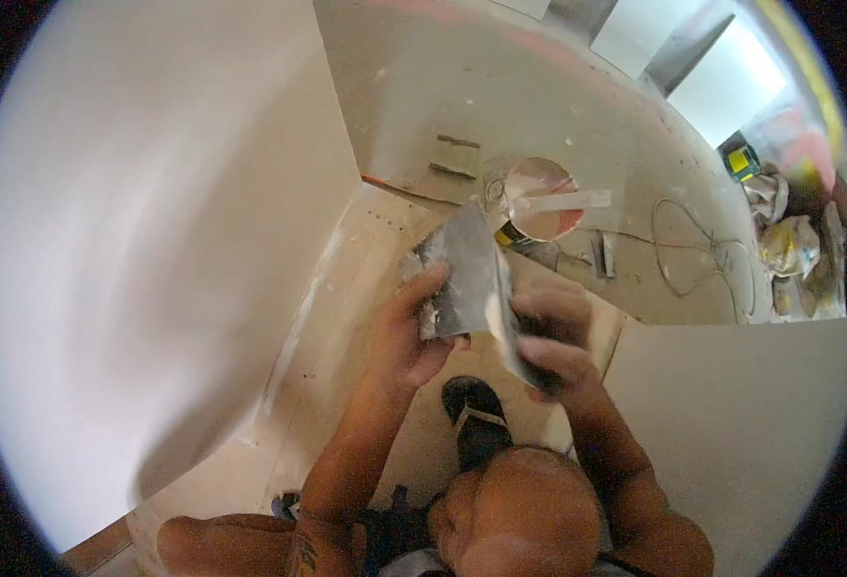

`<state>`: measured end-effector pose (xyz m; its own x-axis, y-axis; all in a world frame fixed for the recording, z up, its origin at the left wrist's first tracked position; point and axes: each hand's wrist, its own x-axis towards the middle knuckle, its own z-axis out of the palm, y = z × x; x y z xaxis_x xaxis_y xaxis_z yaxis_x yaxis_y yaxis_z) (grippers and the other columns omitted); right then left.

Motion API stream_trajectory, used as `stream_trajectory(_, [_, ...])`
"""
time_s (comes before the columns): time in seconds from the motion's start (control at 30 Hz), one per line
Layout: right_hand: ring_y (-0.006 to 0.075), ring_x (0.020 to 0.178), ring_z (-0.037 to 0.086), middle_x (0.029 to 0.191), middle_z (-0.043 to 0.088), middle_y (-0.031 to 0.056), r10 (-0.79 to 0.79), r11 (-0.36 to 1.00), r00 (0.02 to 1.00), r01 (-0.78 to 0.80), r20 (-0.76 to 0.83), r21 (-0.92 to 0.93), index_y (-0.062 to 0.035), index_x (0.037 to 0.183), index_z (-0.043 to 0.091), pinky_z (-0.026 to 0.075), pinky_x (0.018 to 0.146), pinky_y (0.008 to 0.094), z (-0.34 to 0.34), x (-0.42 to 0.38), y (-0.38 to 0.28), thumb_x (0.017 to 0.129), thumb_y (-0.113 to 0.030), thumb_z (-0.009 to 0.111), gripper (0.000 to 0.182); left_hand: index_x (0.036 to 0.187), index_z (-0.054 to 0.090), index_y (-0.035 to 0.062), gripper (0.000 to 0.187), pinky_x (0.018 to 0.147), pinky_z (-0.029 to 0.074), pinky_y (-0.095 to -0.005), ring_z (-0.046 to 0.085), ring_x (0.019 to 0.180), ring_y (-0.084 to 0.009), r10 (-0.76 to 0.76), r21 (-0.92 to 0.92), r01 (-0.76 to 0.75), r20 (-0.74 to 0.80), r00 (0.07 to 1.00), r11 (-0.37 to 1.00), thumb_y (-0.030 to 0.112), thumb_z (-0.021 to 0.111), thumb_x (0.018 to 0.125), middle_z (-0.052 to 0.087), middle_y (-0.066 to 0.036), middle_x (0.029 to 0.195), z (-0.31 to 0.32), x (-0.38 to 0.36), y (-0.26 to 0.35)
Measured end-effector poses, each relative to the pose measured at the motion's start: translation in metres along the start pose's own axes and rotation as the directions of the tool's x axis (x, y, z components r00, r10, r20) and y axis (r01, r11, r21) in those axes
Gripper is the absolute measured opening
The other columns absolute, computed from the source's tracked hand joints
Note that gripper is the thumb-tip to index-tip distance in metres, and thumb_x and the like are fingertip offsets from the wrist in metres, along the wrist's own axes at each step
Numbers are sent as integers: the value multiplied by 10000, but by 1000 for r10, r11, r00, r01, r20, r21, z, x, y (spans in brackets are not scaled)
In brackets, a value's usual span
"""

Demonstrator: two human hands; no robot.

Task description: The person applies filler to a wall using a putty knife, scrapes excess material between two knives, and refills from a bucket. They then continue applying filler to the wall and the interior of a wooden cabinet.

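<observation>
My left hand (412, 332) is closed on a flat grey putty knife (462, 264), with the thumb on its face and pale filler smeared along its edge. My right hand (558, 337), slightly blurred, grips a second putty knife (502, 322). That one is seen nearly edge-on, with filler on it, and its blade meets or overlaps the left one in this view. Beyond both hands stands a round bucket (529, 178) of filler, with a light flat stick (563, 201) across its top.
A large white panel (174, 192) rises on the left and another pale panel (731, 433) is at right. On the dusty floor (423, 67) lie a grey block (455, 157), a cable (669, 255) and a small tool (603, 256). Bags (791, 245) sit at far right. My sandalled foot (476, 404) is below.
</observation>
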<state>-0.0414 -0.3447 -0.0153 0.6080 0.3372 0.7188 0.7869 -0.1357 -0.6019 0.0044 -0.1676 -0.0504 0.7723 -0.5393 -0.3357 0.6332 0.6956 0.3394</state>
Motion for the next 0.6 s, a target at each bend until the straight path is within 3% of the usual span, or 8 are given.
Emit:
stream_trajectory(0.07, [381, 1150, 472, 1231, 489, 179, 140, 900, 967, -214, -215, -379, -197, 1192, 568, 416, 946, 465, 18, -19, 26, 772, -30, 652, 460, 1227, 464, -1, 446, 459, 572, -355, 673, 730, -219, 22, 158, -25, 17, 1000, 987, 252, 574, 877, 646, -129, 962, 0, -2, 8])
stream_trajectory(0.1, [381, 1150, 472, 1231, 489, 179, 141, 897, 966, -218, -217, -385, -197, 1192, 568, 416, 946, 465, 12, -19, 29, 772, -30, 652, 460, 1234, 459, -1, 458, 486, 580, -355, 672, 744, -223, 44, 314, -54, 37, 998, 948, 237, 593, 865, 644, -126, 969, 2, -3, 10])
stream_trajectory(0.17, [370, 1163, 466, 1246, 472, 178, 558, 603, 825, -475, -87, -640, -201, 1225, 560, 378, 993, 467, -11, -11, 43, 792, 21, 605, 489, 1227, 464, 1, 456, 509, 583, -359, 669, 757, -230, 68, 302, -82, 56, 996, 950, 227, 606, 858, 640, -122, 974, 9, -4, 6])
stream_trajectory(0.2, [366, 1176, 452, 1250, 471, 176, 533, 561, 845, -385, -35, -733, -125, 1266, 525, 348, 1026, 453, -21, -27, 60, 784, 45, 583, 514, 1220, 468, 2, 453, 531, 587, -363, 666, 771, -238, 99, 294, -116, 72, 992, 949, 217, 618, 851, 637, -118, 979, 11, -2, 4])
stream_trajectory(0.3, [386, 1179, 438, 1268, 462, 172, 516, 619, 801, -594, -304, -514, -66, 1287, 489, 320, 1046, 464, -33, -38, 58, 779, 37, 572, 524, 1213, 466, 0, 427, 593, 594, -386, 662, 795, -258, 217, 356, -189, -38, 975, 915, 223, 595, 872, 631, -121, 1014, 17, 19, -1])
stream_trajectory(0.4, [369, 1143, 466, 1152, 510, 177, 568, 582, 727, -687, -387, -436, -23, 1249, 505, 372, 994, 408, -34, -9, 20, 797, 68, 519, 462, 1167, 497, -14, 344, 659, 589, -383, 661, 795, -255, 329, 471, -276, -33, 944, 838, 223, 532, 920, 637, -127, 1008, 23, 44, -12])
stream_trajectory(0.53, [385, 1118, 482, 1166, 504, 199, 659, 481, 726, -608, -196, -632, -27, 1264, 497, 390, 965, 404, -22, 5, 9, 841, 38, 496, 427, 1112, 525, -45, 309, 731, 571, -367, 660, 805, -253, 315, 631, -337, 152, 937, 699, 217, 462, 961, 644, -152, 990, 30, 68, -27])
stream_trajectory(0.6, [399, 1106, 486, 1195, 491, 221, 558, 508, 784, -581, -271, -636, -17, 1260, 498, 399, 937, 415, -18, -9, 44, 862, 16, 488, 400, 1228, 478, -45, 351, 715, 546, -330, 630, 805, -203, 228, 923, -207, 136, 964, 323, 201, 409, 988, 626, -159, 934, 44, 73, -27])
